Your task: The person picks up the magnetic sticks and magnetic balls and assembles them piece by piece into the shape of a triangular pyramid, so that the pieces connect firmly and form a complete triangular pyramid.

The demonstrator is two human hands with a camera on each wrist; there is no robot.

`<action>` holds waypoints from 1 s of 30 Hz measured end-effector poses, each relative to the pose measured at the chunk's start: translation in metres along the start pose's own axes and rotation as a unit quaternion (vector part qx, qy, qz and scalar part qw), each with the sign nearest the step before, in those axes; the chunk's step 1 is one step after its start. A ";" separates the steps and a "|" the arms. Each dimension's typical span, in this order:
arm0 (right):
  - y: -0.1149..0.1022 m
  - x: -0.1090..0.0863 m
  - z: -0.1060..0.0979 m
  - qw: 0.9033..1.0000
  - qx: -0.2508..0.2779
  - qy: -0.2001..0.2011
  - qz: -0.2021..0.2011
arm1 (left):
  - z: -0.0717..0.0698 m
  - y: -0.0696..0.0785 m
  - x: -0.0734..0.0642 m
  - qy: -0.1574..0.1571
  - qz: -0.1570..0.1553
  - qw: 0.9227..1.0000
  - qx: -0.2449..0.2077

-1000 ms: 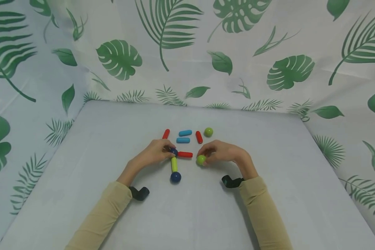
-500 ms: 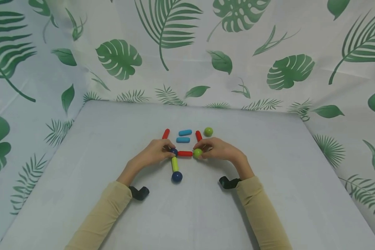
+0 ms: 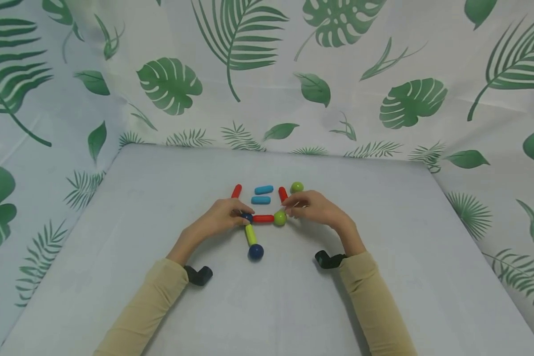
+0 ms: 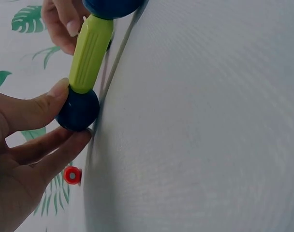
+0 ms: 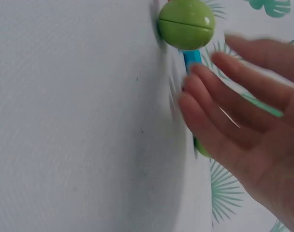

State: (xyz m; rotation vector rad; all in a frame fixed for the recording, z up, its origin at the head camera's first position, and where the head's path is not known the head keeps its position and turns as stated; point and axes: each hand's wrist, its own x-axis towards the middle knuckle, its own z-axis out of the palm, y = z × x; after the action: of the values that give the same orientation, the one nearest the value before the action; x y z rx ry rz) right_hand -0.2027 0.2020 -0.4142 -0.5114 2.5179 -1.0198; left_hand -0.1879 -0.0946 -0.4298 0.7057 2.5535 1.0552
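My left hand [image 3: 222, 216] pinches a dark blue ball [image 4: 79, 111] between thumb and fingers. From that ball a yellow-green rod [image 3: 251, 235] runs toward the near side and ends in a second dark blue ball [image 3: 255, 252]. A red rod [image 3: 263, 218] reaches right from the held ball to a green ball [image 3: 280, 218], which sits at its end. Just right of the green ball is my right hand [image 3: 316, 207], its fingers extended and holding nothing; in the right wrist view a gap shows between the fingertips and the green ball [image 5: 186, 24].
Behind the joined pieces lie two blue rods [image 3: 261, 200], a red rod [image 3: 237, 191] at left and another red rod [image 3: 283, 193] at right. A loose green ball [image 3: 297, 187] sits behind my right hand. Leaf-printed cloth [image 3: 258, 109] rises behind the white table [image 3: 267, 306].
My right hand brought the green ball leftward to the red rod's end, then let go and drew slightly back. The near blue ball and yellow-green rod swung a little right.
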 end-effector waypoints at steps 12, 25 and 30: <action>0.006 0.016 0.010 0.988 -0.023 0.150 0.015 | -0.002 -0.001 -0.001 0.002 -0.002 1.000 0.001; -0.005 0.028 0.014 0.982 -0.064 0.167 0.059 | -0.004 -0.003 0.001 -0.008 -0.013 1.000 0.002; -0.009 0.031 0.016 0.979 -0.094 0.165 0.070 | -0.002 -0.003 0.001 -0.008 -0.015 1.000 0.005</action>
State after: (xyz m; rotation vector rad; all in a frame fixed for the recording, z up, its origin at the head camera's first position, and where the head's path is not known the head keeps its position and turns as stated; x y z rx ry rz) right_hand -0.2208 0.1724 -0.4250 -0.2228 2.9153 -0.8777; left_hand -0.1912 -0.0973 -0.4309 0.6744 2.5491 1.0233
